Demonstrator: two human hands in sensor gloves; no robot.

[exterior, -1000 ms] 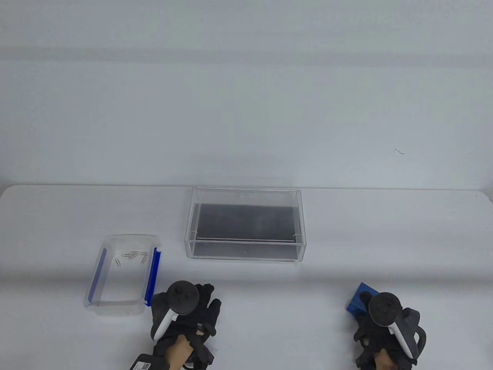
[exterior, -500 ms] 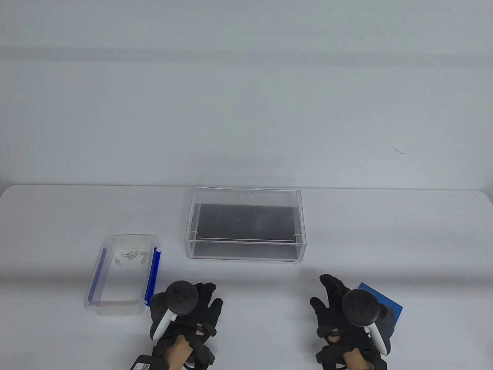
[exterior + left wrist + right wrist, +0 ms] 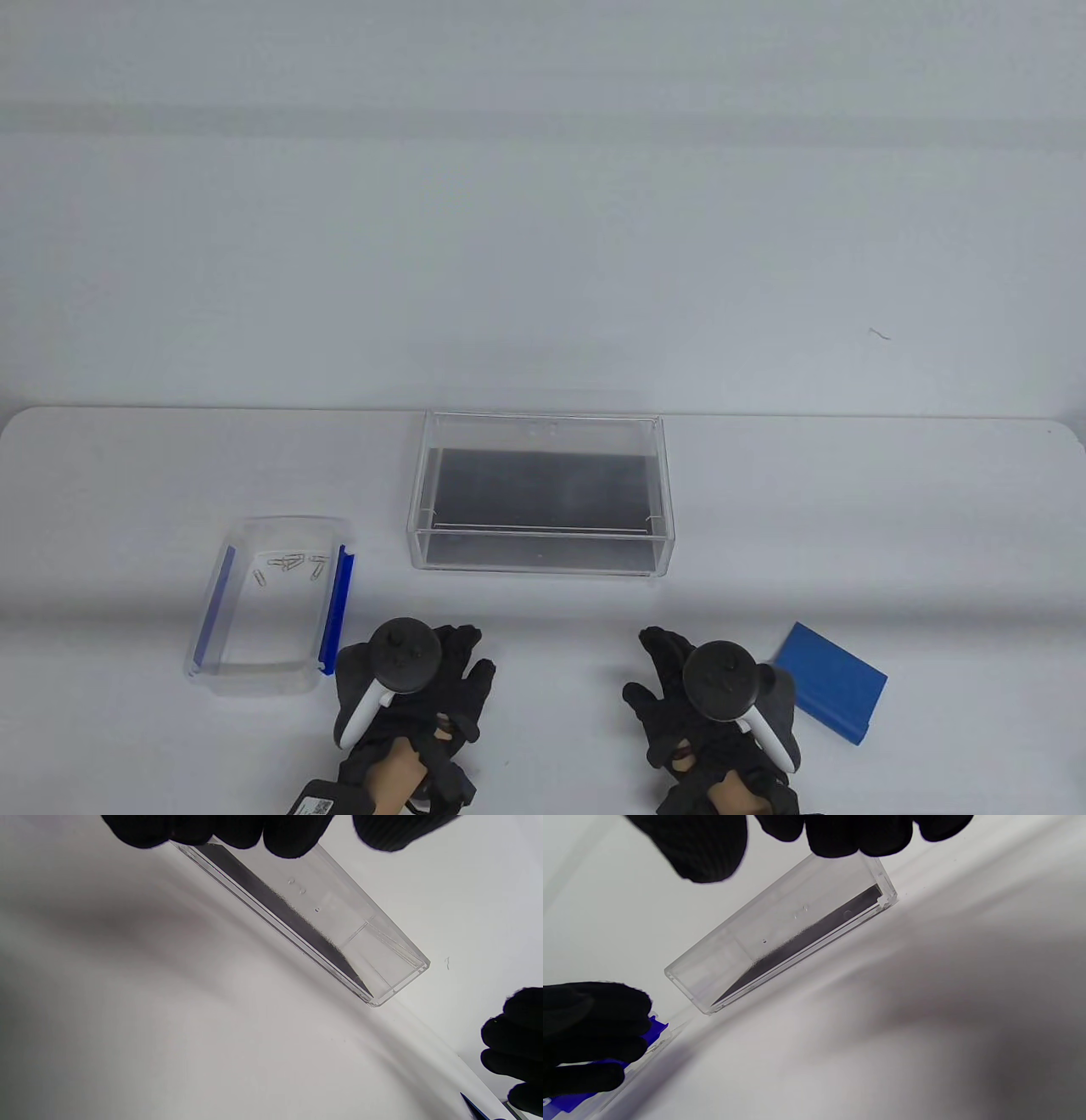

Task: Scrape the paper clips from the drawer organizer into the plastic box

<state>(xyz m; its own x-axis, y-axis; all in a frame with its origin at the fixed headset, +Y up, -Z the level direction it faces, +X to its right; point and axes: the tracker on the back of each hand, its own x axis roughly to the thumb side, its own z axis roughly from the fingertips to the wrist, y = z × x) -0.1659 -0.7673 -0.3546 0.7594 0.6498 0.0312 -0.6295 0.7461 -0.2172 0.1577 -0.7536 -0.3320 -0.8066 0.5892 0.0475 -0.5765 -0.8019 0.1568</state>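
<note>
Task judged essentially done: paper clips are seen lying in the far end of the plastic box, which sits at table left. Drawer organizer at centre shows only its dark liner; no clips can be made out in it. Blue scraper lies flat on the table, just beside the right hand, not held. Left hand rests just beside the box's blue clasp, fingers relaxed, nothing gripped; right-hand fingers spread loose, likewise empty. Open table is left between hands and organizer; scraper lies toward the right, near the front edge
</note>
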